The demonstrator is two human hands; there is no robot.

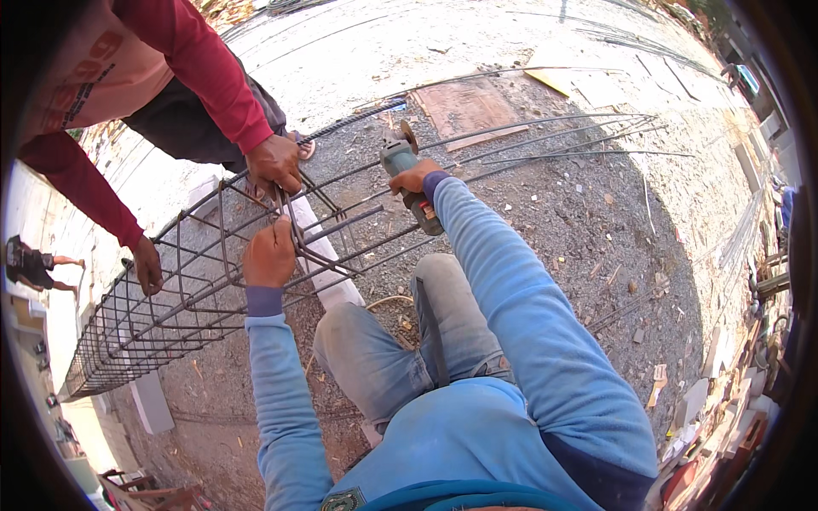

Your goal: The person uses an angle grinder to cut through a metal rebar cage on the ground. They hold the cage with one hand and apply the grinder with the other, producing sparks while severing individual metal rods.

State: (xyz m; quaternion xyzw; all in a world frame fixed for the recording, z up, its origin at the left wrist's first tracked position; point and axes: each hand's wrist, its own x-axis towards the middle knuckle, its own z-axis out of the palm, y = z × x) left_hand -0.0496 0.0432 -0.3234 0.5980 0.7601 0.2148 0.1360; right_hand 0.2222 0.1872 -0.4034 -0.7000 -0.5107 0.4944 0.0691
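Observation:
My right hand (pixel 415 177) is closed around the body of an angle grinder (pixel 399 160), whose disc (pixel 409 137) points up and away from me. On the left, my left hand (pixel 271 252) grips a bent steel stirrup (pixel 296 230) of a long rebar cage (pixel 185 287). Just above it, a co-worker's hand (pixel 275 163) holds the same group of bars. That person's other hand (pixel 148 265) touches the cage farther left. Long rebars (pixel 505 148) run out from the cage to the upper right. Whether the disc spins cannot be told.
White blocks (pixel 329 281) (pixel 151 402) lie under the cage. A plywood sheet (pixel 470 108) rests on the gravel beyond the grinder. A cable (pixel 390 298) lies by my knees. Another person (pixel 38 265) is at the far left; debris (pixel 693 402) lies at right.

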